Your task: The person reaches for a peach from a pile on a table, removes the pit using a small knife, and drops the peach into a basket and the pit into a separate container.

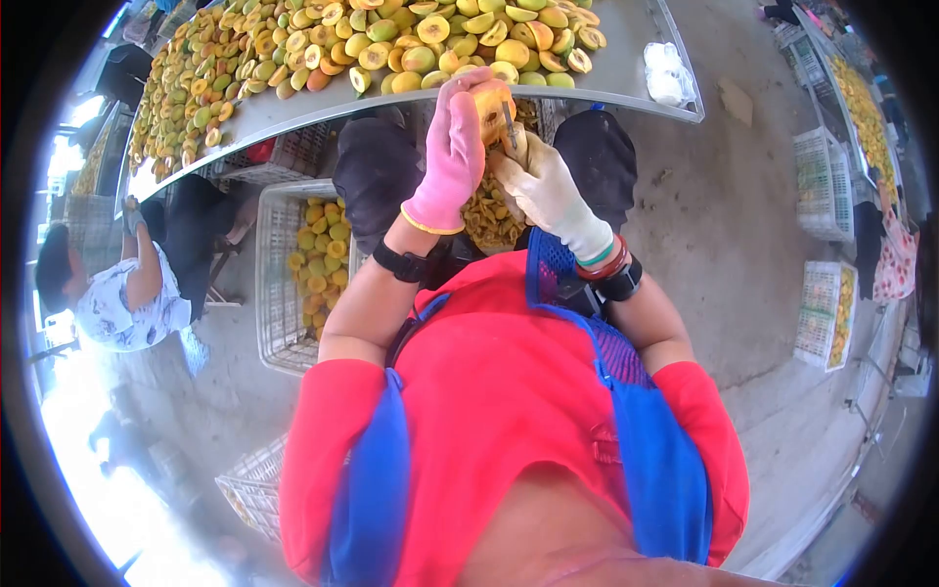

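My left hand (452,161), in a pink glove, is closed around a peach half (492,106) just beyond the near edge of the table. My right hand (550,196), in a whitish glove, grips a small knife-like tool (510,130) with a dark metal end, which lies against the cut face of the peach. The tool's handle is mostly hidden by the fingers. Below both hands, between my knees, sits a heap of brownish-yellow fruit scraps (492,220); its container is largely hidden.
A metal table (323,106) bears many halved peaches (391,44). White wrapped items (665,73) lie at its right corner. A crate (279,342) of peaches stands at my left. Another person (127,293) works at far left; more crates (822,186) stand at right.
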A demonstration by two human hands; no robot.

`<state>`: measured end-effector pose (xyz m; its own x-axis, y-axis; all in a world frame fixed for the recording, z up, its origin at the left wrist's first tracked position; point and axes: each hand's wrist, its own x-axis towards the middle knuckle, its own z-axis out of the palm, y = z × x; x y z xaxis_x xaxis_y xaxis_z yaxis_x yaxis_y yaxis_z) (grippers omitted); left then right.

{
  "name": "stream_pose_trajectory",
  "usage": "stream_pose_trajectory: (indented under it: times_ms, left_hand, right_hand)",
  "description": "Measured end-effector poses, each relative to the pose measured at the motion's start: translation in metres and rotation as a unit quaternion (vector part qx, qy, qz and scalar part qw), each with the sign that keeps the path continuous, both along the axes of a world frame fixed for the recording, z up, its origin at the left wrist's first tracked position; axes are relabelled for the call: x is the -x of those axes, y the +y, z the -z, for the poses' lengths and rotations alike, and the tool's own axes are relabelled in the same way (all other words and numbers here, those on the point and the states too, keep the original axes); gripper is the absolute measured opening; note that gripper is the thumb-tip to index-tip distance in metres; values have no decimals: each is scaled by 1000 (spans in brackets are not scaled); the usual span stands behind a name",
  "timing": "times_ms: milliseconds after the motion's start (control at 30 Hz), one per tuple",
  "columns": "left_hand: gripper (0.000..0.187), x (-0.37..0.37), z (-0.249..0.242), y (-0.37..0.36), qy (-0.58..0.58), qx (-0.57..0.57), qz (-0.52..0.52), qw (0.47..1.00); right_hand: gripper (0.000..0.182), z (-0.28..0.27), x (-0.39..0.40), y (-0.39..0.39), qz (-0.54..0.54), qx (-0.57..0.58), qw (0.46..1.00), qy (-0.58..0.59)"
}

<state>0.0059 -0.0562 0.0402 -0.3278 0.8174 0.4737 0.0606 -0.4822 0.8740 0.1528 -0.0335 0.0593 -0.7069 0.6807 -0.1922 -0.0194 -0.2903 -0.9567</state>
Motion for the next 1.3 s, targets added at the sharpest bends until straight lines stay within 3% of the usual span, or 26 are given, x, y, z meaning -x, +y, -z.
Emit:
stream_pose_trajectory:
  times_ms: [133,233,333,400,500,600,667,867,967,1067,1167,1300]
  left_hand:
    - [45,-16,0,7,80,-25,-58,995]
    - [47,-18,14,13,-44,14,-1,999]
    - [67,-16,16,9,-124,89,66,986]
    - [70,-18,18,10,-148,107,46,982]
    - [74,-15,28,10,-129,93,21,987]
    - [80,-1,32,10,-138,88,94,982]
    - [89,2,31,10,-148,111,119,975]
    - [89,11,27,12,-128,135,172,967]
    - [90,18,29,13,-42,115,172,978]
    - [72,23,32,12,-58,107,218,968]
    - [91,31,31,17,-105,173,167,965]
    - [86,58,31,14,-288,154,63,943]
  right_hand:
    - [11,24,-3,6,44,-45,998,9]
    - [10,54,4,10,77,-145,986,11]
    - [10,68,12,7,102,-209,973,-1]
    - [9,74,15,3,132,-281,951,6]
    - [18,37,2,4,-6,40,999,-36]
    - [20,26,-9,9,-138,262,953,65]
    - [20,29,-10,10,-147,255,954,56]
    - [18,23,-12,10,-167,225,960,31]
    - [17,19,-10,12,-198,234,952,10]
    - [17,31,-8,11,-223,287,931,31]
    - [16,38,-4,8,-213,291,932,42]
    - [17,40,7,3,-106,271,956,27]
